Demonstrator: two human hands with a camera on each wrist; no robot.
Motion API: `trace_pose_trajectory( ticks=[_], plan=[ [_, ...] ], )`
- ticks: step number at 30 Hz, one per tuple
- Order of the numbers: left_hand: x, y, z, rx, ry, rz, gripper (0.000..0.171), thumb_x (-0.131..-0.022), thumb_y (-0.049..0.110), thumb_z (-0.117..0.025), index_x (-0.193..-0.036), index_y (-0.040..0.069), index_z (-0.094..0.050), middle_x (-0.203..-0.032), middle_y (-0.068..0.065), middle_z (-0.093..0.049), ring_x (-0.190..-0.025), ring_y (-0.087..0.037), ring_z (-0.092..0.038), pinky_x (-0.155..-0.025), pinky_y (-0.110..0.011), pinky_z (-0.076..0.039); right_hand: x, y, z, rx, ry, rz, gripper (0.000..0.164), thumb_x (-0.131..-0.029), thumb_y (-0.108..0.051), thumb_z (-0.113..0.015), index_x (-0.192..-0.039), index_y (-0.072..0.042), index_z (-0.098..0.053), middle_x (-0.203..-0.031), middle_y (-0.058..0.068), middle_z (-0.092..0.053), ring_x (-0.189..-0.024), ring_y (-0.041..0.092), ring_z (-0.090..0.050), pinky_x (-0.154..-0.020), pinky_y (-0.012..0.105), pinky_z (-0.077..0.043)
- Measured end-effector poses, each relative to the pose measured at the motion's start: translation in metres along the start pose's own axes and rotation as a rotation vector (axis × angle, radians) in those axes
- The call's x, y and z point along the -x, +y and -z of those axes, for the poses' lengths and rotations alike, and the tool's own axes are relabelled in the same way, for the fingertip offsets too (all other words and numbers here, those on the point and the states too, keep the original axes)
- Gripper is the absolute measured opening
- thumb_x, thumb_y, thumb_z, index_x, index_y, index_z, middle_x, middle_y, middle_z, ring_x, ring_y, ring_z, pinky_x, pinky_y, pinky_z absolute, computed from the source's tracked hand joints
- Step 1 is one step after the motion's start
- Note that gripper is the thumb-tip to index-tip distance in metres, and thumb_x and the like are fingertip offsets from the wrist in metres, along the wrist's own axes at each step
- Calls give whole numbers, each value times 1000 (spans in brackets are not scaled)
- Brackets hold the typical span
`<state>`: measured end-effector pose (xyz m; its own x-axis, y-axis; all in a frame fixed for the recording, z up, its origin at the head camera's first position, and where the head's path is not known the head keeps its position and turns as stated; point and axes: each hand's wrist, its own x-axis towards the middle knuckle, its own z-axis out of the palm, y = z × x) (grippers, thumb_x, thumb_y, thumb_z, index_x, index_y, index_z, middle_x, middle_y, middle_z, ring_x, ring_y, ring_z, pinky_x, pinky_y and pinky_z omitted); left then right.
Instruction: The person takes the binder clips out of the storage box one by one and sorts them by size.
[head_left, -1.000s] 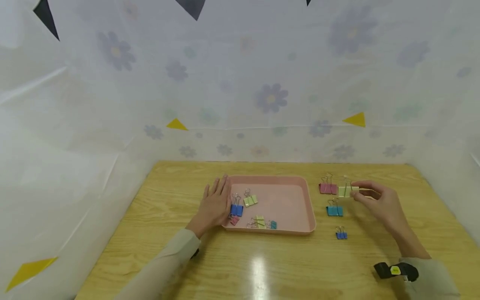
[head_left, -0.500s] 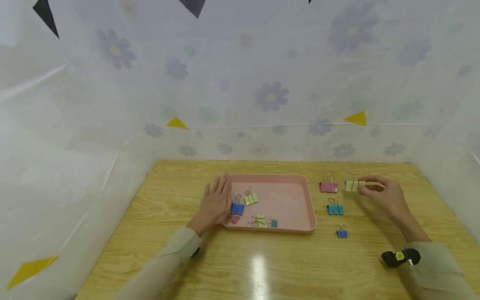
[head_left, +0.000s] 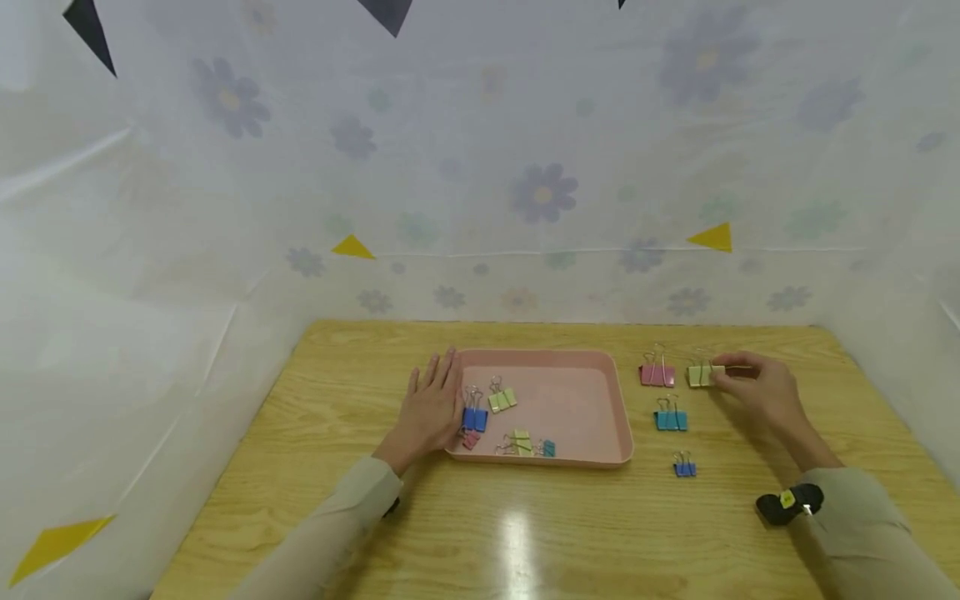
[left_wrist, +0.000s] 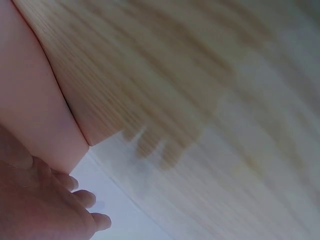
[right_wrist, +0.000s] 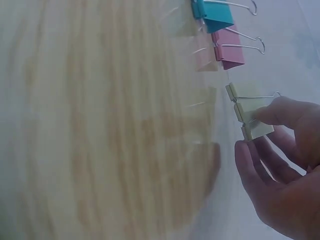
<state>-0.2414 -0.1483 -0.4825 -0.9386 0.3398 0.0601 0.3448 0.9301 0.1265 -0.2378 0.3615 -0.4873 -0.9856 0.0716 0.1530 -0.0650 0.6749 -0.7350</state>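
My right hand [head_left: 761, 392] pinches a large pale yellow binder clip [head_left: 702, 377] between thumb and fingers, at the right of the table. In the right wrist view the thumb presses one face of that clip [right_wrist: 254, 116], with a gap between it and the pink binder clip [right_wrist: 229, 48]. Just left of it in the head view stands the pink binder clip [head_left: 657, 375]. A teal binder clip [head_left: 671, 419] lies nearer to me. My left hand [head_left: 429, 410] rests, fingers straight, against the left rim of a pink tray [head_left: 555, 358].
Inside the tray are a blue binder clip [head_left: 474, 419], a small pink one [head_left: 470, 439], two yellow-green ones [head_left: 502, 400] and a small teal one [head_left: 548, 448]. A small blue binder clip [head_left: 685, 469] stands right of the tray. A flowered sheet [head_left: 480, 167] walls the table.
The yellow binder clip has moved right, away from the pink one, then slightly back left and nearer, held in my right hand throughout. My left hand has stayed at the tray.
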Motion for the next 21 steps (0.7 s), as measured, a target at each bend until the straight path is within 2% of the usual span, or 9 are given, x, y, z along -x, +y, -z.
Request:
trace_pose_trajectory(
  ticks=[3, 10, 15, 21],
  plan=[
    [0, 1, 1, 6, -9, 4, 61, -110, 26, -29, -164, 2, -15, -171, -12, -13, -156, -37, -13, -122, -61, -14, 1, 2, -1, 25, -3, -12, 37, -100, -29, -69, -122, 1, -71, -123, 31, -66, -83, -23, -47, -72, 14, -46],
    [0, 4, 4, 5, -21, 11, 61, -111, 27, -29, -165, 3, -13, -172, -11, -11, -156, -36, -12, -122, -60, -13, 1, 7, -1, 53, -3, 24, 35, -100, -26, -68, -123, 2, -71, -117, 27, -69, -84, -21, -48, -70, 14, -46],
    [0, 2, 2, 18, -10, 8, 61, -110, 26, -29, -164, 2, -15, -171, -13, -13, -156, -37, -13, -122, -61, -13, -1, 11, -1, 58, -18, 34, 36, -100, -26, -69, -123, 2, -71, -116, 26, -69, -83, -21, -48, -69, 14, -45],
    [-1, -1, -1, 8, -14, 8, 62, -110, 27, -29, -165, 4, -12, -172, -12, -11, -156, -37, -12, -122, -61, -13, -2, 12, -2, 55, -21, 39, 37, -101, -26, -68, -124, 3, -70, -116, 26, -69, -83, -20, -49, -69, 15, -45]
  ],
)
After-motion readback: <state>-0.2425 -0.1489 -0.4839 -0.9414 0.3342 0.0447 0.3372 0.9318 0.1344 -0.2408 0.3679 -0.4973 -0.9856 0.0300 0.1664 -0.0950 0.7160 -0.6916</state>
